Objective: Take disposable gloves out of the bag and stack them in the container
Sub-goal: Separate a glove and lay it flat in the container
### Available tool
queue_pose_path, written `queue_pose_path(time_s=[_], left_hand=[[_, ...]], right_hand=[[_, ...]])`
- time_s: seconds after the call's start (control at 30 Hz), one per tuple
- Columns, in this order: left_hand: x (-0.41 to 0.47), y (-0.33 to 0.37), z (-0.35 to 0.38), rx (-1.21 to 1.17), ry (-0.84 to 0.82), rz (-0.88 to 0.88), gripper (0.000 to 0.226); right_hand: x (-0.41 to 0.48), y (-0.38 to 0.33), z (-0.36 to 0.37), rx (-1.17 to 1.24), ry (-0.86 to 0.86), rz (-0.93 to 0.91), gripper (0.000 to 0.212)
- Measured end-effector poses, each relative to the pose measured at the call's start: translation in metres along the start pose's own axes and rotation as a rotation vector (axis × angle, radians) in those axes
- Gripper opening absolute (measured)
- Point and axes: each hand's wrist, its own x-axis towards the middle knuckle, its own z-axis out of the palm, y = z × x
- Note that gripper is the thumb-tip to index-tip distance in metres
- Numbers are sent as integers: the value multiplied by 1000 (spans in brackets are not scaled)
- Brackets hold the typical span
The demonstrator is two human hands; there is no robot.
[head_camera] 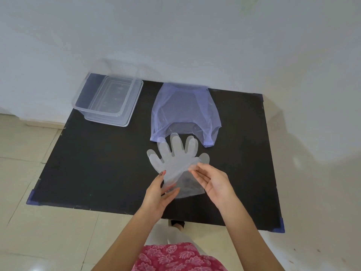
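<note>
One black table [97,163] fills my view, set against a white wall. At its far left corner I see the clear container [108,98], nothing visible inside. Right of it lies the blue bag [183,112], mouth toward me. Just nearer, a clear glove [173,161] hangs fingers-up, overlapping the bag's edge. My left hand [158,194] pinches its cuff; my right hand [213,184] pinches its thumb side.
</note>
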Motion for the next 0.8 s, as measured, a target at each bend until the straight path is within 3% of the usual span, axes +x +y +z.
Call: queue_pose_path(time_s=[0.13,0.33,0.53,0.7,0.8], left_hand=[[4,15,9,-114,-32,23,26],[7,24,15,101,-37,116,50],[4,20,16,183,5,135,51],[4,16,13,233,35,161,51],[6,14,9,271,48,164,52]], right_hand=[[-6,-5,-2,-16,-15,-6,23],[-14,-4,-16,-28,-3,-2,17],[7,11,-26,14,100,-33,31],[18,11,-23,-238,179,-186,21],[18,8,-20,-487,193,-159,21]])
